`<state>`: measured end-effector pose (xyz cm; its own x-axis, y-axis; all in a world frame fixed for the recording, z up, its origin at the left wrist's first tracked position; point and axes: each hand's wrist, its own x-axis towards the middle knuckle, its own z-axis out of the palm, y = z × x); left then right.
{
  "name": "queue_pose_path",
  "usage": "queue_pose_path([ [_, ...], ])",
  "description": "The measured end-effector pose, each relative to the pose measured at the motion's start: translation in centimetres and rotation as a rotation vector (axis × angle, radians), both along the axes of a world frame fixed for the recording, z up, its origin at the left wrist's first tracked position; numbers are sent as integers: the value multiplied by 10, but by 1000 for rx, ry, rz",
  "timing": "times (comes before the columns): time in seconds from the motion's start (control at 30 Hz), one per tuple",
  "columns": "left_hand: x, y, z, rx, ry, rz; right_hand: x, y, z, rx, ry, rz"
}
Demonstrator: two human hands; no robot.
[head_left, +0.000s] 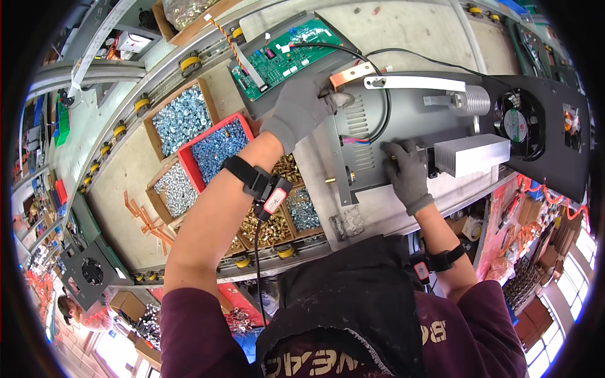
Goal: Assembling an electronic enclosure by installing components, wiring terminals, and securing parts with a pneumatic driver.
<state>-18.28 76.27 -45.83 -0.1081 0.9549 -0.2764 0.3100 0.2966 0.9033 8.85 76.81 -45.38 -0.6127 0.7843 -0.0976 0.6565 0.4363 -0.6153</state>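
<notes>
Head view. A black metal chassis lies open on the surface, across its right part, with the far-right end seeming to reach over the near edge. The gloved left hand is at the chassis's left end, thumb and fingers bent beside the near end of a copper bar; whether they pinch it cannot be told. The gloved right hand rests inside the near wall, fingers curled together toward the chassis floor; whether anything is held cannot be made out.

Handling (judged): the chassis is probably rigid and rather heavy toward its right end, where a finned heat sink, a ribbed cylinder and a fan are grouped. It is best taken by its folded walls, one hand at each end; the fins, the fan and the black cable make poor holds. The copper bar should be stiff, smooth and slippery to gloves, and is best taken by its edges.

Surroundings: a green circuit board, likely fragile, lies on a dark plate just beyond the left hand, and its cable crosses toward the chassis, hindering a lift. Fastener boxes, among them a red bin, fill the surface toward its left edge, partly beneath the left forearm; orange-brown strips lie beyond them.
</notes>
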Motion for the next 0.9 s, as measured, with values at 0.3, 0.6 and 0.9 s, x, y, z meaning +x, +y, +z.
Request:
queue_pose_path([
  [0.3,7,-7,10,106,103,39,-9,6,19,-4,122,38],
  [0.6,15,-9,19,121,364,-54,-64,51,66,47,499,-183],
  [0.9,24,-5,17,177,622,-56,-90,90,68,372,300,144],
])
